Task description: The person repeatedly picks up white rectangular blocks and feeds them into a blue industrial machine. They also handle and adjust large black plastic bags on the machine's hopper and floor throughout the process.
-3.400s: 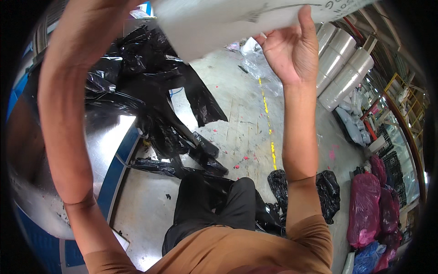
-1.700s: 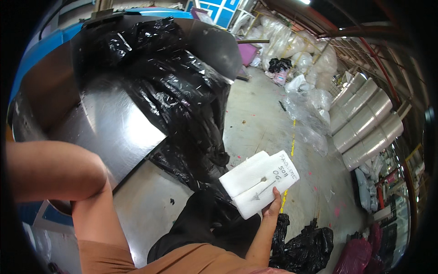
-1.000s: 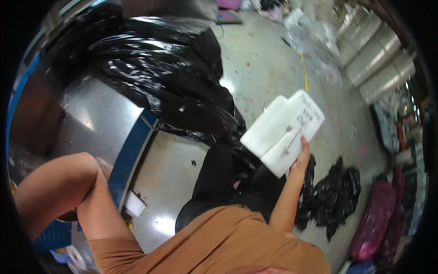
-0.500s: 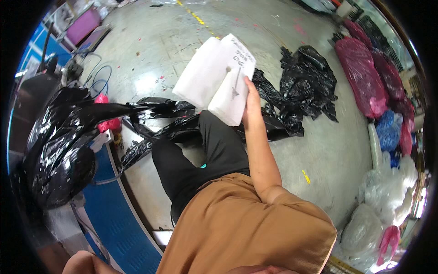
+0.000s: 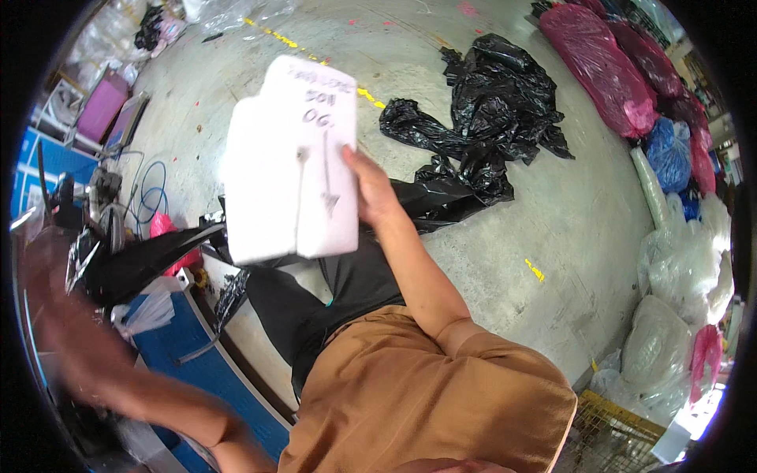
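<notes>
My right hand (image 5: 369, 188) is closed around the right edge of a white foam block (image 5: 268, 177), held up above my lap. The block looks split by a lengthwise slit, with dark handwriting and a drawn arrow on its right part. My left hand (image 5: 51, 272) is smeared by motion at the far left, its fingers not readable. It is beside black plastic sheeting (image 5: 146, 260) that stretches toward my legs; whether it touches the sheeting cannot be told.
Crumpled black plastic (image 5: 505, 94) lies on the concrete floor ahead. Filled maroon bags (image 5: 595, 71), a blue bag (image 5: 670, 154) and clear bags (image 5: 682, 252) line the right side. A blue panel (image 5: 169, 335) runs along my left; a blue hose (image 5: 154, 189) lies beyond it.
The foam block has come left and nearer, turning more upright in my right hand. My left arm has swung up into view at the left. The bulky black plastic there has shrunk from view.
</notes>
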{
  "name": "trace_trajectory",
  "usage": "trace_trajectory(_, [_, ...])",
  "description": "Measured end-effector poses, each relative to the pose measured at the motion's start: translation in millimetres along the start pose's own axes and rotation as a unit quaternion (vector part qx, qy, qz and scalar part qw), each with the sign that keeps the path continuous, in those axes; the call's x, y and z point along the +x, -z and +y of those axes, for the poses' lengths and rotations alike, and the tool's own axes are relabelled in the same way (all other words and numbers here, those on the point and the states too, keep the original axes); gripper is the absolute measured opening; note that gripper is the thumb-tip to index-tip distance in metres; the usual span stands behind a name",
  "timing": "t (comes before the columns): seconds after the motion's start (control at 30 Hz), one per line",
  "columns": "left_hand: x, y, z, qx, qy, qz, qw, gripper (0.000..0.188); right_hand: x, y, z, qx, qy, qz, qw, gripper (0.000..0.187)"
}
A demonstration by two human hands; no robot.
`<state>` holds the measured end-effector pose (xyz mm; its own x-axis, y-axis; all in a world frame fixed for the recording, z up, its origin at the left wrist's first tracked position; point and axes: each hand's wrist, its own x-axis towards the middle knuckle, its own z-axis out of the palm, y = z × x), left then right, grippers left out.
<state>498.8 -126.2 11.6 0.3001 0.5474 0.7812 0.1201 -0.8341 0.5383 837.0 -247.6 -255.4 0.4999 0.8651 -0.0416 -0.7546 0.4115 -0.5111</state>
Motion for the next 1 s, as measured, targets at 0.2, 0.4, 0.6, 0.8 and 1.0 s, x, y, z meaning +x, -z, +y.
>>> trace_trajectory(0.2, [-124,-189,-82,-0.203,0.424,-0.278,0.837,0.069,9,35,1,-0.014,0.007,0.057,0.998,0.026])
trace_trajectory(0.4, [-190,-283,-124,-0.285,0.597,-0.252,0.707,0.048,19,126,-15,-0.095,-0.038,0.189,0.977,0.041])
trace_trajectory(0.6, [-244,-367,-138,-0.362,0.637,-0.156,0.663,0.058,15,307,-24,-0.235,-0.092,0.340,0.906,0.049])
trace_trajectory(0.8, [-244,-412,-153,-0.360,0.635,-0.097,0.677,0.053,-17,452,-34,-0.696,-0.150,0.441,0.547,0.035])
trace_trajectory(1.0, [-243,-415,-163,-0.393,0.718,-0.055,0.571,0.060,43,481,-45,-0.831,0.016,0.352,0.431,0.029])
